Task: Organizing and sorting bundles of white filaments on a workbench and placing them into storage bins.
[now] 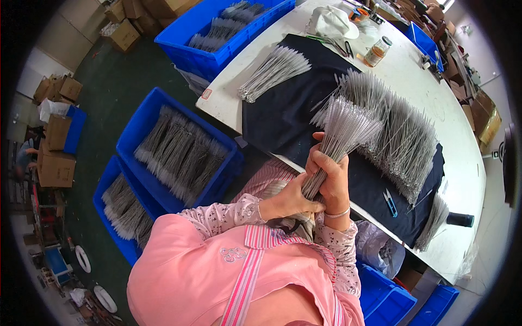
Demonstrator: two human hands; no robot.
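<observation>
A thick bundle of thin straw-cleaning brushes (350, 127) with pale bristles and wire stems is held over the table's near edge, bristle ends pointing away from me. My left hand (291, 198) is closed round the lower stems. Just above it, my right hand (333, 176) wraps the same bundle, thumb across the front. Beyond the bundle, a large pile of similar brushes (402, 136) lies on a dark cloth (277, 127). A smaller bunch of brushes (274, 70) rests at the cloth's far left, and another bunch (433, 220) lies at its right edge.
Blue-handled thread snips (390, 204) lie on the cloth. A glass jar (378, 51), a white cap (333, 23) and a dark cylinder (460, 219) are on the white table (462, 163). Blue bins (128, 127) of brushes stand at my left; more blue bins (380, 296) sit below the table.
</observation>
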